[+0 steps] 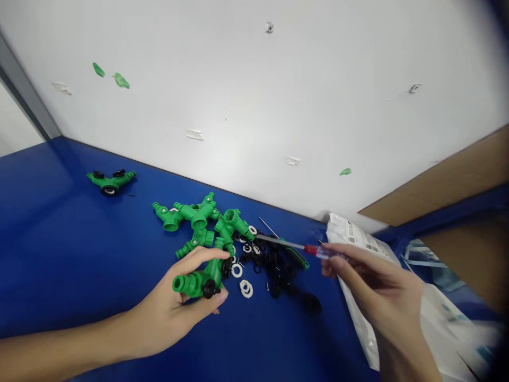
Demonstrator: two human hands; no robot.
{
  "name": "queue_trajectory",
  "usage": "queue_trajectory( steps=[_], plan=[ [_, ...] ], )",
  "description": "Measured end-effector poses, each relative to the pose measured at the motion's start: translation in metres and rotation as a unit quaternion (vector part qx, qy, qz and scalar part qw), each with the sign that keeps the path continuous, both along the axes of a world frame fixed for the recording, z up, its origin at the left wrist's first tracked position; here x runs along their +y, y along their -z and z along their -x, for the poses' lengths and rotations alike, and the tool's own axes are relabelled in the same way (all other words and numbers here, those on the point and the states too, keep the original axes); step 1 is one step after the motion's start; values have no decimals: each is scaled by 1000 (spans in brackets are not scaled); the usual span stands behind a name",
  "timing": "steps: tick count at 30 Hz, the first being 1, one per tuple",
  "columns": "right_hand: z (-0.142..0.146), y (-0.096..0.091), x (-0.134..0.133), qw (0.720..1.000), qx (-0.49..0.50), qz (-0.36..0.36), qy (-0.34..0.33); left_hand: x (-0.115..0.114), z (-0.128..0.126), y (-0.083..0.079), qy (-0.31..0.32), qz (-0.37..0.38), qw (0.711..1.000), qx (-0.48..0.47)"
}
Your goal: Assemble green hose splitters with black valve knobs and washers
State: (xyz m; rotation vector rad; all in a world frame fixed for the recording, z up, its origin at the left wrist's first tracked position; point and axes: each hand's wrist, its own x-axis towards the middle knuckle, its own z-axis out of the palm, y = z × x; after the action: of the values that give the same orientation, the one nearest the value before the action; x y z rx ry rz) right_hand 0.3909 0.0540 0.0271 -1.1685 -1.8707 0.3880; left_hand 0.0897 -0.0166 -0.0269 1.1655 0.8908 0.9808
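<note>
My left hand (170, 313) grips a green plastic Y hose connector (194, 284) with a black nut on it, its fingers wrapped around the body. My right hand (374, 281) pinches a slim screwdriver with a red handle (286, 244), and its metal shaft points left over the parts. Just beyond my left hand lies a heap of similar green connectors (194, 217). Loose white washers (245, 288) and small black rubber parts (274, 270) are scattered between my hands. A green-handled tool (296, 255) lies partly hidden under the shaft.
The parts lie on a blue table (59, 254) that meets a scuffed white wall (246, 95) at its far edge. Another green connector (110, 183) stands apart at far left. A white printed bag (353, 233) lies at right, near brown cardboard (437, 196).
</note>
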Motion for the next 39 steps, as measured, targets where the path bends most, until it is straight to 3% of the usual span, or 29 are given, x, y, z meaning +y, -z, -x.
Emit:
queue_trajectory(
  steps=[3, 7, 30, 39],
  plan=[
    [19, -7, -17, 995, -40, -35, -84, 6, 2, -2, -25, -20, 999, 10],
    [26, -8, -22, 989, -67, -55, -122, 8, 5, -2, -49, -45, 997, 42],
    [28, -6, -25, 988, -85, -80, -106, 7, 3, -1, -56, -91, 990, 94],
    [32, 3, -26, 989, -123, -65, -53, 8, 4, 1, -55, -127, 979, 148]
  ],
)
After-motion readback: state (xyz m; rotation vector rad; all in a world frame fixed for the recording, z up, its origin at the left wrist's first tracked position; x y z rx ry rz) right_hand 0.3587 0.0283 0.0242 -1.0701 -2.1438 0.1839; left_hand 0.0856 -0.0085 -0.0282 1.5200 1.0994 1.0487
